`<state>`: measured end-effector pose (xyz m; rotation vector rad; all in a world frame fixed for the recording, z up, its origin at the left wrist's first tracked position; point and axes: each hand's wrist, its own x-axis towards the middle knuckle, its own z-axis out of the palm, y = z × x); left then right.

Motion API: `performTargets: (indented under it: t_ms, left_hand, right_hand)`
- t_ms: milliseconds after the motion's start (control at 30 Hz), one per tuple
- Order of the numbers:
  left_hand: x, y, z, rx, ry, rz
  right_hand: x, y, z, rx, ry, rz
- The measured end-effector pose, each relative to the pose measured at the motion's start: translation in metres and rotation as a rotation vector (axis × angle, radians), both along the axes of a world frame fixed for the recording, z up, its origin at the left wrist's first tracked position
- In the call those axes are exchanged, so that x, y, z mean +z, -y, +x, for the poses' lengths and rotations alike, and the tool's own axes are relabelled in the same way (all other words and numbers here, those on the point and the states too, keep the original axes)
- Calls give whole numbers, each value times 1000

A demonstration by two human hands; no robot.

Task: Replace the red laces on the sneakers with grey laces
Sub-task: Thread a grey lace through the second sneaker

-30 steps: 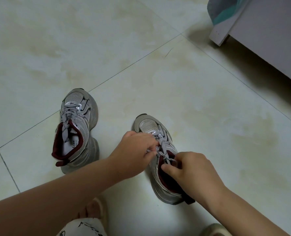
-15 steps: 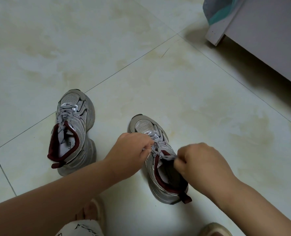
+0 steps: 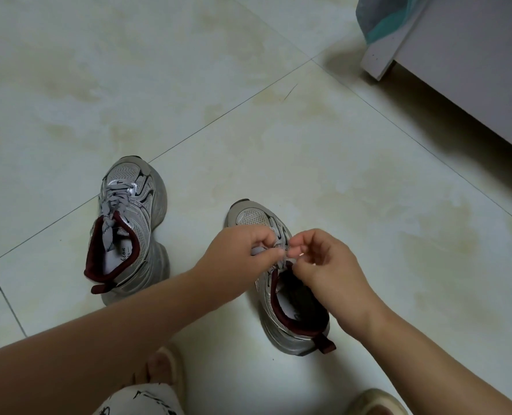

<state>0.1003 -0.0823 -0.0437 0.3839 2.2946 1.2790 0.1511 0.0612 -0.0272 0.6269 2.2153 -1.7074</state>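
Observation:
Two silver-grey sneakers with dark red collars stand on the tiled floor, toes pointing away from me. The left sneaker [image 3: 128, 232] is threaded with a grey lace [image 3: 113, 205], its ends tucked inside the opening. Both my hands meet over the tongue of the right sneaker [image 3: 281, 298]. My left hand [image 3: 242, 256] pinches a flat grey lace [image 3: 259, 251] between thumb and fingers. My right hand [image 3: 323, 265] has its fingers curled and pinches the lace at the top eyelets. The lacing under my hands is mostly hidden.
A white furniture panel [image 3: 470, 73] with a teal-and-grey cloth [image 3: 383, 16] hanging over it stands at the upper right. My feet in pale slippers [image 3: 167, 372] and a patterned trouser leg [image 3: 137, 402] sit at the bottom edge.
My right hand has moved up from the collar of the right sneaker to meet my left hand over the tongue. The left sneaker has not moved.

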Motion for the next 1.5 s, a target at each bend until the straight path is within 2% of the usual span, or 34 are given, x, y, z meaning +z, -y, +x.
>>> performTargets:
  t_ms: [133,300,367,467,567,667,767,1000,1033,1067,1133,1200,1300,1400,1500]
  left_hand:
    - [1,-1,-1,20,99,56]
    - [10,3,-8,75,182,126]
    - [16,8,-17,32,123,70]
    - [32,9,-30,-154,0,-68]
    - [48,2,-40,-274,-22,-96]
    - [54,-11,-48,-284,-66,-91]
    - [51,-21,-51,-211,-83,-73]
    - [40,-26,-43,-57,90,39]
    - [36,-26,-41,-48,42,-7]
    - [33,-24,-38,-29,-85,-109]
    - [27,-15,-30,73,-423,-270]
    - [22,-6,-21,45,-548,-277]
    - [13,0,-11,-170,-354,-200]
    - [8,2,-11,-124,-225,-144]
    - [4,2,-12,-77,-198,-110]
  right_hand:
    - [-6,11,6,17,-11,136]
    - [-9,18,5,-189,-10,-72]
    - [-9,19,3,-270,-1,-190]
    - [-9,17,-1,-339,25,-264]
    - [-10,17,-4,-277,22,-230]
    - [-9,18,-7,-145,9,-111]
    - [-7,15,-7,-65,-6,-77]
    - [-3,12,-5,-48,-2,-137]
    - [-4,12,-5,-55,-5,-141]
    - [-5,12,-6,-64,-6,-150]
    - [-5,12,-7,-83,6,-181]
    - [-6,11,-8,-107,27,-227]
    - [-5,8,-9,-102,43,-270]
    - [-5,8,-9,-95,53,-280]
    - [-4,6,-8,-85,50,-292]
